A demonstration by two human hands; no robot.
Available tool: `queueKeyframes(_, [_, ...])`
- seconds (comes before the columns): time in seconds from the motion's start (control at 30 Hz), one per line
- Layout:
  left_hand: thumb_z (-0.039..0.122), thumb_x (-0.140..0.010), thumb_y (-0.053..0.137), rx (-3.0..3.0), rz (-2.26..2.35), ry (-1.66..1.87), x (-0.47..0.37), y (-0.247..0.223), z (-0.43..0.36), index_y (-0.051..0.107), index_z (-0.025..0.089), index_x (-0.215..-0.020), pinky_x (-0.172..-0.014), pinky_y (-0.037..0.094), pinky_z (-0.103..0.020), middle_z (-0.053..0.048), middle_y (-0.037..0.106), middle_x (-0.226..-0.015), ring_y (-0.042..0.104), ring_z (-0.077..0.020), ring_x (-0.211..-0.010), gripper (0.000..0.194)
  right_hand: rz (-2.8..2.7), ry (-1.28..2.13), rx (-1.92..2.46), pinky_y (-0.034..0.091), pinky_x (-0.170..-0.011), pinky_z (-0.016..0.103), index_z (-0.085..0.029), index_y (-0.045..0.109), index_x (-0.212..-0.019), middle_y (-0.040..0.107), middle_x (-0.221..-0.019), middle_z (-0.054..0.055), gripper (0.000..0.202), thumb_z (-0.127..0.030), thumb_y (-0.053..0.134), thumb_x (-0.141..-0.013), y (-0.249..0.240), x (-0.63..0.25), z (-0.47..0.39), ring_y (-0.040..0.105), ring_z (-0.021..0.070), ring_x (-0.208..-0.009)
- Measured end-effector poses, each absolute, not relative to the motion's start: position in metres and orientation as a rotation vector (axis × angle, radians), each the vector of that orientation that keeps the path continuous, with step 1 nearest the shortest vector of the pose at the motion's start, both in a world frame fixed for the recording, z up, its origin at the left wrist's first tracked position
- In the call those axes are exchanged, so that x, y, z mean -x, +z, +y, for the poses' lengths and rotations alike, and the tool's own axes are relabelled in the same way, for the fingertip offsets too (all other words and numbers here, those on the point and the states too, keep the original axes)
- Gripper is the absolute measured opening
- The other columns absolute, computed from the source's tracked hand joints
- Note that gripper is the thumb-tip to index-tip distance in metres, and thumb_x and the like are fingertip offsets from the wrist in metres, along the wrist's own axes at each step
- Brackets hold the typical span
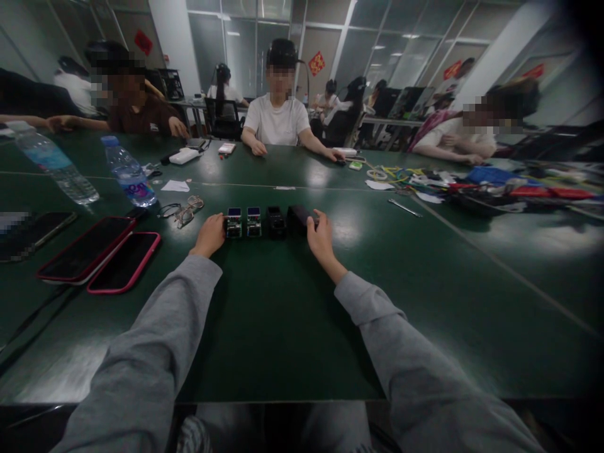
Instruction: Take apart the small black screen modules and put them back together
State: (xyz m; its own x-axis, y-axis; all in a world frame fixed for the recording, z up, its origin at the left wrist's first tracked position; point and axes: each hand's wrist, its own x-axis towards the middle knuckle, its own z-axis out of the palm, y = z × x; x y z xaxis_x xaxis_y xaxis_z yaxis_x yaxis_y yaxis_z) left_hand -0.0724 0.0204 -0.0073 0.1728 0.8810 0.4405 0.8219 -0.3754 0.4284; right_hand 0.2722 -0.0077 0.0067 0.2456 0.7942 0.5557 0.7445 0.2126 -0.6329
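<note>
A short row of small devices stands on the green table. On the left are two circuit boards, a first circuit board point(234, 224) and a second circuit board point(253, 223), each with a small screen on top. Beside them are a small black device point(276, 223) and a longer black case point(297, 217). My left hand point(210, 236) rests at the row's left end, its fingers against the first board's side and not wrapped round it. At the other end my right hand point(321, 239) has thumb and fingers on the black case's right end.
Phones point(125, 261), glasses point(187, 212) and a water bottle point(128, 173) stand to the left. Tangled cables point(401, 176) and a slim metal tool point(404, 208) lie right. Across the table sits a person in a white shirt point(278, 119), with others on either side.
</note>
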Motion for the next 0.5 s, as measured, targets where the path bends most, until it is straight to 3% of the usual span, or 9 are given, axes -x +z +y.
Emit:
queueKeyframes(0.17, [0.001,-0.080,0.046,-2.452,1.814,0.752,0.072,-0.003,0.020,0.059,0.005,-0.127,-0.111,0.040,-0.046,-0.024,0.058,-0.135,0.053,-0.0326,-0.129,0.049,-1.626,0.063,1.395,0.045,-0.100,0.044,-0.015,0.064,-0.124,0.055,-0.118,0.016,0.050,-0.047,0.060,-0.085,0.013,-0.269,-0.017,0.053,0.0264,-0.112])
queueKeyframes(0.3, [0.002,-0.083,0.046,-2.485,1.892,0.669,0.071,-0.001,0.019,0.057,0.003,-0.129,-0.109,0.043,-0.042,-0.024,0.059,-0.134,0.054,-0.0314,-0.128,0.047,-1.508,0.185,1.408,0.046,-0.098,0.043,-0.016,0.067,-0.116,0.062,-0.110,0.014,0.042,-0.046,0.052,-0.090,0.012,-0.274,-0.012,0.059,0.0235,-0.102])
queueKeyframes(0.5, [0.003,-0.083,0.047,-2.509,1.902,0.635,0.071,-0.001,0.019,0.056,0.002,-0.129,-0.109,0.044,-0.042,-0.024,0.059,-0.135,0.054,-0.0316,-0.127,0.048,-1.415,0.303,1.467,0.047,-0.093,0.044,-0.014,0.067,-0.106,0.069,-0.101,0.013,0.052,-0.055,0.036,-0.095,0.008,-0.280,-0.004,0.063,0.0246,-0.096])
